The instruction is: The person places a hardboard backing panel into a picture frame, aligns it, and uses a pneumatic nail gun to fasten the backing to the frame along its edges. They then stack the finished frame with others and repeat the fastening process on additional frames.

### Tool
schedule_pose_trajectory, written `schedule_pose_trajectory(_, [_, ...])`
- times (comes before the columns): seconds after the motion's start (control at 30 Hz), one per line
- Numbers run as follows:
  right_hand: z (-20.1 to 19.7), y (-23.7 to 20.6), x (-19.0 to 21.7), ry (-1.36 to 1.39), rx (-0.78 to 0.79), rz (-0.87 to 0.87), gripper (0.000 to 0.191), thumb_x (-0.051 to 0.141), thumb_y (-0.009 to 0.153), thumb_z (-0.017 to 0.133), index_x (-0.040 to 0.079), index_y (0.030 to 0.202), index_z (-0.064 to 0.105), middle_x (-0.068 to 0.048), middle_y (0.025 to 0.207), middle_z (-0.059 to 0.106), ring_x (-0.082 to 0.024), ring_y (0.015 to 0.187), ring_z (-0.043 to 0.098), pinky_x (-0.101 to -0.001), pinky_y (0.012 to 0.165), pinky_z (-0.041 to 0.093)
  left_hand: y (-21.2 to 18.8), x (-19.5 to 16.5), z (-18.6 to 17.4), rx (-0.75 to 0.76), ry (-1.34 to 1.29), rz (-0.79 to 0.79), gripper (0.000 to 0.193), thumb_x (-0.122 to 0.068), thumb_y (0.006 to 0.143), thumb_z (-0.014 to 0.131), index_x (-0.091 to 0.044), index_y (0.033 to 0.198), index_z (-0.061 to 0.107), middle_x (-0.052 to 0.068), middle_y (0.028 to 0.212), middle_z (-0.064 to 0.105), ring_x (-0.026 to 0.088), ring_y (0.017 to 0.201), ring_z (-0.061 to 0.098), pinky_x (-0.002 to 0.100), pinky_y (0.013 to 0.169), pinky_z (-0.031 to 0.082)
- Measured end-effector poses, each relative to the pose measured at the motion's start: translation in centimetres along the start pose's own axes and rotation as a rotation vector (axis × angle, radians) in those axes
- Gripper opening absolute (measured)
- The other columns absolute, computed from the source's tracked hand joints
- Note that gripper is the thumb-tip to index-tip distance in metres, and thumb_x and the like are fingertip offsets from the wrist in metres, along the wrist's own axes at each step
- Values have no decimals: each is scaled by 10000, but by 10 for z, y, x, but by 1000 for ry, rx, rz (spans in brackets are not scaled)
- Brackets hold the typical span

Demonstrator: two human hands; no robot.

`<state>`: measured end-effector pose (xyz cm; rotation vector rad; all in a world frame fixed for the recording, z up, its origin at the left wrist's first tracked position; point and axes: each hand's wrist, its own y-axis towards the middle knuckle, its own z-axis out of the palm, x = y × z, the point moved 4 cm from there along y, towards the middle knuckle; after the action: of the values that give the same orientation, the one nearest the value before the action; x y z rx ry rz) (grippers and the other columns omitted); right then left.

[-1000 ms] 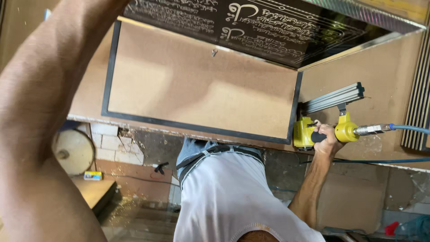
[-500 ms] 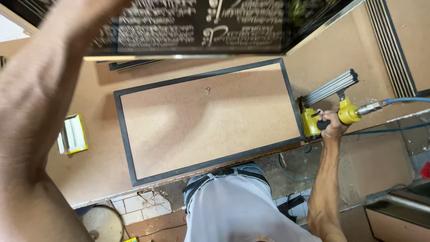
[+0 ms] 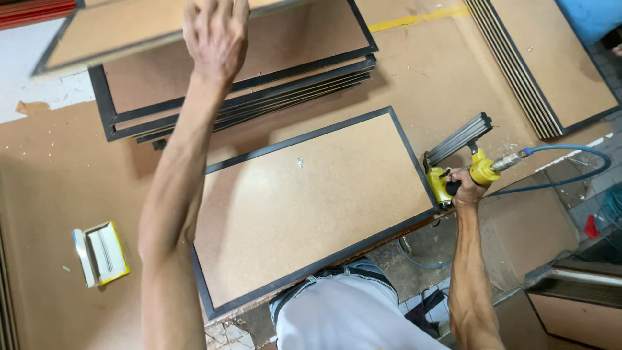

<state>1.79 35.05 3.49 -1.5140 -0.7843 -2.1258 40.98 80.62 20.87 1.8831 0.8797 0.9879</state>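
Workbench (image 3: 52, 194): blurred frame (image 3: 97, 39) hides left hand (image 3: 217, 35) fingertips.

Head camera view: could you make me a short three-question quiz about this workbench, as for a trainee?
1. True or false: the right hand grips the yellow pneumatic nail gun.
2. What does the left hand touch? A) the brown backing board with black frame, raised B) the small yellow box C) the blue air hose
3. Fill in: the nail gun sits at the ___ edge of the black-framed rectangular panel lying flat.

Key: 1 true; 2 A; 3 right.
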Motion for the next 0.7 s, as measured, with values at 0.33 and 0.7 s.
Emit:
schedule_pose_trajectory(0.33, [-2, 0, -6, -32, -25, 34, 103, -39, 815, 660, -2, 854, 572, -128, 751, 622, -224, 615, 590, -346, 636, 542, -75, -22, -5, 428, -303, -220, 463, -377, 769, 678, -141, 1164, 729, 57, 1177, 696, 275, 1094, 619, 517, 885, 472])
schedule_pose_trajectory(0.7, [-8, -3, -3, 48, 274, 167, 59, -9, 747, 626, 12, 802, 616, -121, 778, 644, -287, 816, 705, -445, 989, 598, -95, -183, -134, 698, -1197, -274, 378, -342, 941, 787, -115, 1239, 734, 130, 1339, 702, 336, 1239, 669, 479, 1039, 578])
